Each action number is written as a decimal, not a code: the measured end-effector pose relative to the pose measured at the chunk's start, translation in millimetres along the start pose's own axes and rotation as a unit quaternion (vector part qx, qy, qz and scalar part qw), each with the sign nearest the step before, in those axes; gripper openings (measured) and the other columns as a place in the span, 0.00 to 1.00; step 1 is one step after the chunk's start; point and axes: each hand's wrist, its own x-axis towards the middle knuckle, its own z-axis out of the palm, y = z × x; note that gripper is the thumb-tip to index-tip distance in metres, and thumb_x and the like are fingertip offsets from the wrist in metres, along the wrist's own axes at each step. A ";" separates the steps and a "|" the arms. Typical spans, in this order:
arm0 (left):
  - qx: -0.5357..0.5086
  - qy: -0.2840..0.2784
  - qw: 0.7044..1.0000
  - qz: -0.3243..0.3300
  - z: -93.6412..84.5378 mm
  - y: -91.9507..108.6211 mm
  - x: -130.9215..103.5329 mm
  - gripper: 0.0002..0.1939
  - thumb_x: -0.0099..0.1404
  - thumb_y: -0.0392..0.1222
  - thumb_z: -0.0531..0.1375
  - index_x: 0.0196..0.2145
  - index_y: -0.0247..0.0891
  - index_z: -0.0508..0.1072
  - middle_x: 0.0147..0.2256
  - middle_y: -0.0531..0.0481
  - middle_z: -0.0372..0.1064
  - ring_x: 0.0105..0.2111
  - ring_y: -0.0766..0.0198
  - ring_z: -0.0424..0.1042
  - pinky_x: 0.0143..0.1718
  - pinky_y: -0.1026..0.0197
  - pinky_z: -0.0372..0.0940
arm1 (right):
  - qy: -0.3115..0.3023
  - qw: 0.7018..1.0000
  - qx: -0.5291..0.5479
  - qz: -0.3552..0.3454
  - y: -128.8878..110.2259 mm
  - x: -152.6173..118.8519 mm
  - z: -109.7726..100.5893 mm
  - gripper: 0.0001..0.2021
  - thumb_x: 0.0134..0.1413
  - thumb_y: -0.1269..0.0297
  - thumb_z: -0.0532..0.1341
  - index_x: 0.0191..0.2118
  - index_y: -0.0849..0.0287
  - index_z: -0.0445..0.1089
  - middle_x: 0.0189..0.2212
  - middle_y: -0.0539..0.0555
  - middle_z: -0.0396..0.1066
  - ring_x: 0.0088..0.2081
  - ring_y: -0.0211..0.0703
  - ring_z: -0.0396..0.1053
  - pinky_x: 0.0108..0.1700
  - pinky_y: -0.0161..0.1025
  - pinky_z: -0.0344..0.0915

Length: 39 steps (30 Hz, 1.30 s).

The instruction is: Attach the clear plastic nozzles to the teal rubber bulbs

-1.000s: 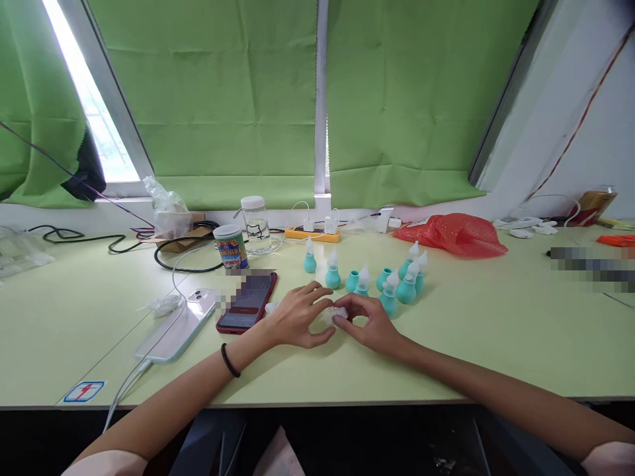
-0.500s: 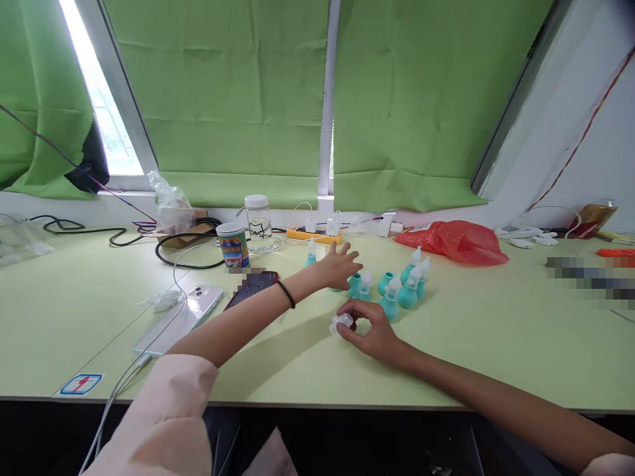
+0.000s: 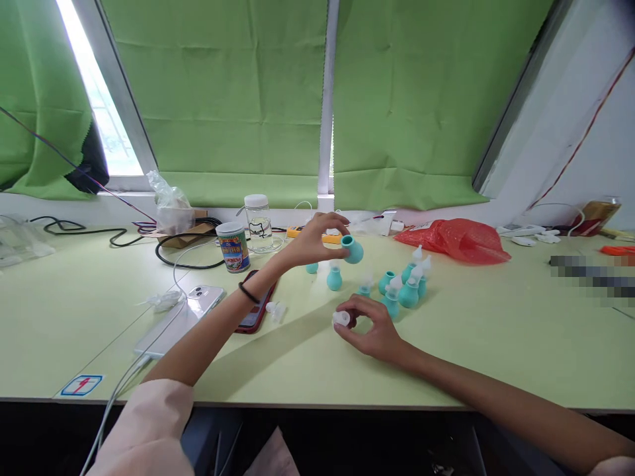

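Between the thumb and fingers of my left hand is a teal rubber bulb, raised above the table with its open neck tilted up. My right hand, low over the table, pinches a small translucent white plastic nozzle piece. Just beyond it stand several teal bulbs fitted with clear tips, one of them a front bulb. An open-necked bulb sits among them. Another tipped bulb stands below my left hand. A loose clear nozzle lies on the table to the left.
A dark-screened phone and a pale phone with white cables lie at left. Behind them stand a printed can and a lidded jar. A red plastic bag rests at the back right. The table's front edge is near me.
My left hand has closed on a teal bulb and lifted it off the table, where before its fingers were spread over the group. The right hand has turned its nozzle piece slightly.
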 end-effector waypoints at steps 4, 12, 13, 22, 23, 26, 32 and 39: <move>-0.251 0.011 0.964 -0.092 -4.5 24.6 -31.5 0.10 0.48 0.35 0.56 0.31 0.34 0.63 0.39 0.45 0.65 0.40 0.61 0.63 0.39 0.57 0.60 | 0.011 1.000 0.003 0.006 3.3 0.6 1.2 0.07 0.42 0.65 0.58 0.33 0.57 0.65 0.23 0.50 0.60 0.23 0.35 0.61 0.26 0.35 0.63; -0.319 0.039 0.914 -0.247 27.7 16.5 -80.9 0.08 0.48 0.36 0.51 0.28 0.32 0.65 0.23 0.52 0.65 0.25 0.67 0.63 0.26 0.65 0.59 | 0.074 0.990 0.103 0.069 3.4 2.0 1.9 0.08 0.51 0.62 0.50 0.38 0.56 0.56 0.35 0.54 0.56 0.33 0.37 0.60 0.28 0.34 0.66; -0.307 0.040 0.914 -0.262 31.5 12.6 -84.0 0.08 0.48 0.36 0.52 0.28 0.32 0.66 0.24 0.52 0.64 0.25 0.67 0.63 0.26 0.65 0.59 | 0.067 0.987 0.121 0.077 3.6 1.8 2.2 0.08 0.52 0.61 0.50 0.39 0.55 0.55 0.37 0.54 0.56 0.33 0.36 0.61 0.28 0.34 0.66; -0.469 -0.052 0.815 -0.336 46.8 1.4 -95.6 0.15 0.43 0.34 0.59 0.32 0.34 0.64 0.24 0.53 0.59 0.24 0.70 0.60 0.19 0.65 0.63 | -0.012 0.998 0.030 0.057 10.1 5.7 1.3 0.09 0.45 0.61 0.57 0.33 0.57 0.64 0.26 0.51 0.65 0.26 0.36 0.62 0.26 0.34 0.62; -0.467 -0.053 0.816 -0.336 47.0 0.4 -95.8 0.15 0.43 0.33 0.59 0.32 0.33 0.64 0.24 0.53 0.59 0.24 0.70 0.60 0.19 0.66 0.63 | -0.009 0.998 0.022 0.055 10.2 5.9 0.8 0.09 0.44 0.60 0.58 0.33 0.57 0.65 0.25 0.50 0.65 0.26 0.36 0.62 0.26 0.34 0.62; -0.447 -0.050 0.829 -0.333 46.6 -2.5 -95.8 0.14 0.42 0.32 0.58 0.32 0.32 0.66 0.23 0.53 0.59 0.22 0.72 0.60 0.18 0.67 0.62 | -0.002 0.996 0.035 0.078 10.3 5.1 0.3 0.13 0.43 0.60 0.58 0.37 0.57 0.63 0.23 0.49 0.66 0.24 0.36 0.63 0.25 0.33 0.61; -0.421 -0.057 0.846 -0.322 45.0 -2.6 -96.8 0.15 0.44 0.34 0.58 0.34 0.31 0.66 0.23 0.53 0.59 0.19 0.74 0.59 0.16 0.69 0.60 | 0.009 0.996 0.050 0.076 12.9 2.9 1.0 0.11 0.38 0.59 0.62 0.28 0.59 0.65 0.23 0.50 0.68 0.23 0.36 0.64 0.23 0.33 0.63; -0.396 -0.077 0.858 -0.317 47.6 -3.5 -98.2 0.17 0.45 0.40 0.61 0.34 0.31 0.66 0.22 0.54 0.59 0.18 0.75 0.58 0.13 0.71 0.59 | 0.036 0.998 -0.032 -0.032 14.9 3.1 -1.7 0.09 0.44 0.68 0.58 0.35 0.57 0.68 0.31 0.54 0.69 0.30 0.40 0.67 0.28 0.35 0.65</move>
